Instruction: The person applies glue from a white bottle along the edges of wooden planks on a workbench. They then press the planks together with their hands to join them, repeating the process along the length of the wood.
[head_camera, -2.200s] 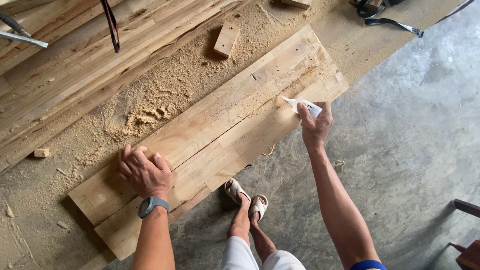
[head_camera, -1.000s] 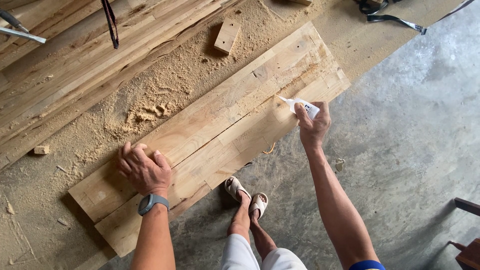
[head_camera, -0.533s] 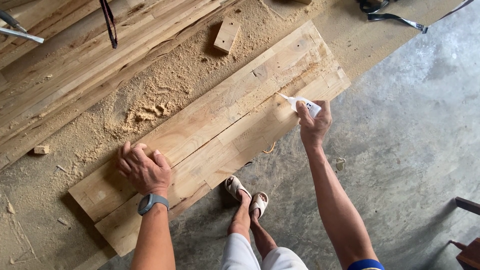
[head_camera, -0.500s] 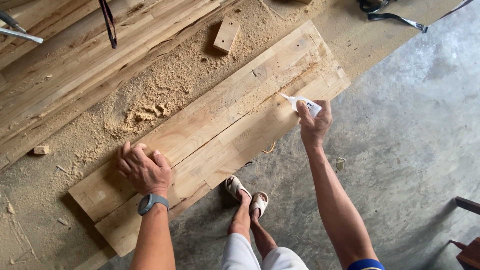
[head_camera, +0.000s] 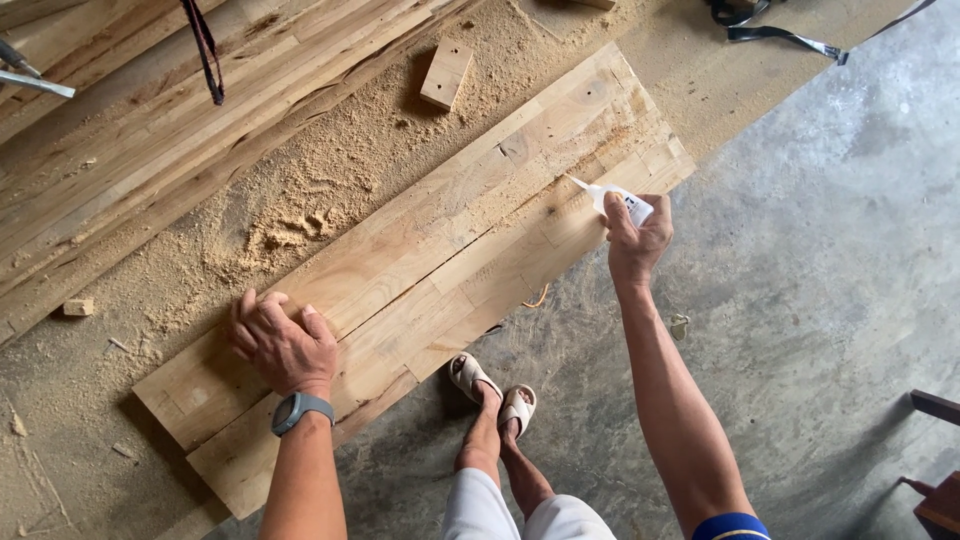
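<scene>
Pressing hand: the left hand (head_camera: 283, 345) lies flat, fingers spread wide and holding nothing, on the near-left end of the long wooden panel (head_camera: 420, 260), seemingly to keep it from sliding on the floor.
Squeezing hand: the right hand (head_camera: 638, 240) has its fingers wrapped around a small white glue bottle (head_camera: 622, 203), nozzle tipped down to the crack running along the panel near its far-right end (a dark seam between the two halves).
Panel: it rests slanted across the concrete floor (head_camera: 800, 300), half over the sawdust (head_camera: 300, 210).
Feet: two pale sandals (head_camera: 492, 392) stand just beside the panel's near edge.
Around: a small wood block (head_camera: 446, 74) lies beyond the far edge, stacked planks (head_camera: 130, 130) at the far-left corner, a black strap (head_camera: 790, 40) at the far right.
In the way: nothing lies on the seam itself apart from loose dust.
</scene>
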